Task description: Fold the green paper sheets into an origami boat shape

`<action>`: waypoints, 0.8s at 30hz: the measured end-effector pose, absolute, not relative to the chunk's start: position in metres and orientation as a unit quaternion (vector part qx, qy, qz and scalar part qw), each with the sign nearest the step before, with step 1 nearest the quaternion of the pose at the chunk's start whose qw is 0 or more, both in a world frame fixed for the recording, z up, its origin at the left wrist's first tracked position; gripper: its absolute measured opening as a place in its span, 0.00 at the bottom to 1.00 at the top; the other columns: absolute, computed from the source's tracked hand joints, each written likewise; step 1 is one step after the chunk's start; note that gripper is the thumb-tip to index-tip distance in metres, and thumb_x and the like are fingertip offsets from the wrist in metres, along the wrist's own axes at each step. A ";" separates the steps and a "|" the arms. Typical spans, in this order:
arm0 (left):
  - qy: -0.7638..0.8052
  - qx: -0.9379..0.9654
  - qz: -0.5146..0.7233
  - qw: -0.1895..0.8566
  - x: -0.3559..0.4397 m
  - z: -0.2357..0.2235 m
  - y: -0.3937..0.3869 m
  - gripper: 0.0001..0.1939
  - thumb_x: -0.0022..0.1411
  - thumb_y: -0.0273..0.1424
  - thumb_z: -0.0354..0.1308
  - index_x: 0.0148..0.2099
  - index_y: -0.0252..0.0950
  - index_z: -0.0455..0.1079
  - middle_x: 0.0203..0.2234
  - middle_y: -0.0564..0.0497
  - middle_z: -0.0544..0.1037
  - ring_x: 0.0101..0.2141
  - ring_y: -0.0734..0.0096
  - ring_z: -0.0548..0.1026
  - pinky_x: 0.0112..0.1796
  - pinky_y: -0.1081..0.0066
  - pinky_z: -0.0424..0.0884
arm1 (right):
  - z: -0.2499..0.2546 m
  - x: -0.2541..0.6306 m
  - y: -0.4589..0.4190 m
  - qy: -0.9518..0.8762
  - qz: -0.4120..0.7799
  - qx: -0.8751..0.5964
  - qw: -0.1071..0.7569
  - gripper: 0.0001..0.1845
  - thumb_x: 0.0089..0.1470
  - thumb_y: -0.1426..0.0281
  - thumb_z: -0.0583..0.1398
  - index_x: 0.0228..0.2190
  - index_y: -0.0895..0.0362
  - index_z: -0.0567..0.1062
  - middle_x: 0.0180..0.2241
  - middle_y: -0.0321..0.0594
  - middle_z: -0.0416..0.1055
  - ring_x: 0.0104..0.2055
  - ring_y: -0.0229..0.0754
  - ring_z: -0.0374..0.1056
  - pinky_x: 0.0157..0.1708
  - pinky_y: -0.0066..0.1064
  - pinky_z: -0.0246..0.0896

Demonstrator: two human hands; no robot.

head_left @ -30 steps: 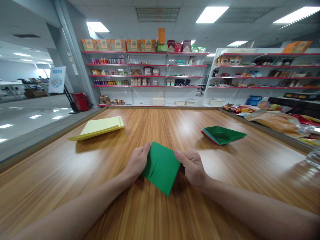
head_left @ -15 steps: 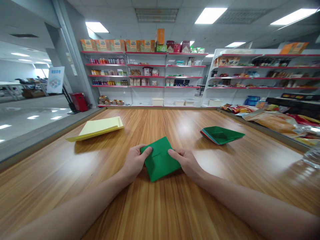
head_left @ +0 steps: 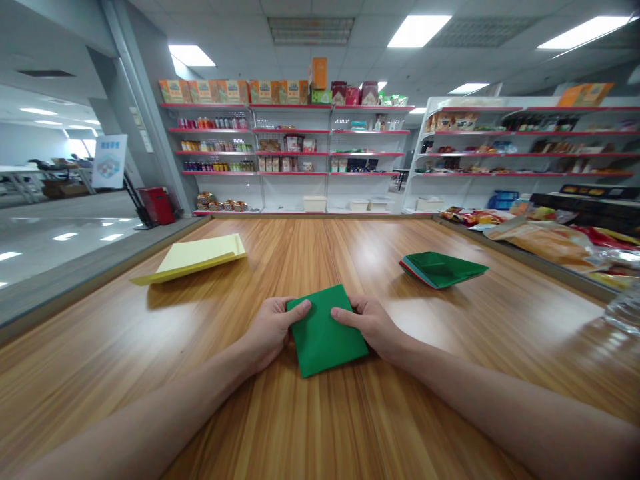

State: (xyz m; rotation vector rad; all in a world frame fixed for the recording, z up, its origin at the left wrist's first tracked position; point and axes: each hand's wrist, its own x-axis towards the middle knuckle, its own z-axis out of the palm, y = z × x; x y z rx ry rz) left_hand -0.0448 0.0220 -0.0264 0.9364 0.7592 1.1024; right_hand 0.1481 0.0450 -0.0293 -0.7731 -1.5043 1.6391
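A folded green paper square [head_left: 327,340] is held between my two hands, just over the wooden table [head_left: 270,427]. My left hand [head_left: 274,328] grips its left side, thumb on top and fingers underneath. On the opposite side, my right hand [head_left: 373,325] pinches it the same way, thumb lying on the upper face. Fingers below the paper are mostly hidden. To the right lies a folded stack of coloured paper [head_left: 443,269], green on top with red and pale blue edges. A yellow paper pad [head_left: 197,259] rests to the left, one edge bent.
Raised edging [head_left: 320,216] runs around the table. Snack packets [head_left: 545,243] and a clear plastic item [head_left: 625,310] are at the right. Behind stand shelves [head_left: 293,172] of goods. On the floor at left are a sign [head_left: 110,161] and a red box [head_left: 157,204].
Both hands have brought the green paper slightly down and nearer to me. A slit or crease line visible on its face earlier no longer shows. My thumbs have shifted inward a little.
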 end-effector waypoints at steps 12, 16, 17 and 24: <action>0.320 0.377 0.514 0.701 -0.044 -0.024 0.020 0.19 0.54 0.43 0.61 0.28 0.28 0.73 0.24 0.44 0.79 0.25 0.67 0.76 0.30 0.68 0.74 | -0.026 0.147 0.042 -0.533 0.673 -0.272 0.435 0.14 0.46 0.64 0.66 0.34 0.60 0.78 0.31 0.44 0.77 0.32 0.44 0.72 0.36 0.37 0.67; 0.328 0.381 0.523 0.688 -0.044 -0.026 0.020 0.23 0.53 0.47 0.60 0.25 0.29 0.71 0.21 0.45 0.77 0.22 0.68 0.75 0.27 0.68 0.73 | -0.027 0.148 0.045 -0.531 0.668 -0.287 0.435 0.14 0.45 0.63 0.66 0.32 0.61 0.78 0.31 0.45 0.77 0.31 0.44 0.72 0.34 0.36 0.67; 0.325 0.384 0.524 0.688 -0.045 -0.026 0.020 0.24 0.52 0.48 0.60 0.24 0.29 0.71 0.20 0.46 0.77 0.21 0.68 0.74 0.26 0.69 0.73 | -0.027 0.147 0.044 -0.529 0.672 -0.285 0.432 0.14 0.45 0.63 0.66 0.32 0.61 0.78 0.31 0.45 0.77 0.31 0.44 0.72 0.35 0.37 0.67; 0.362 0.444 0.537 0.619 -0.046 -0.027 0.020 0.22 0.52 0.47 0.60 0.23 0.32 0.69 0.17 0.50 0.73 0.19 0.70 0.71 0.24 0.69 0.70 | -0.024 0.146 0.041 -0.522 0.673 -0.294 0.435 0.16 0.44 0.62 0.66 0.33 0.61 0.78 0.31 0.46 0.77 0.32 0.45 0.73 0.36 0.38 0.67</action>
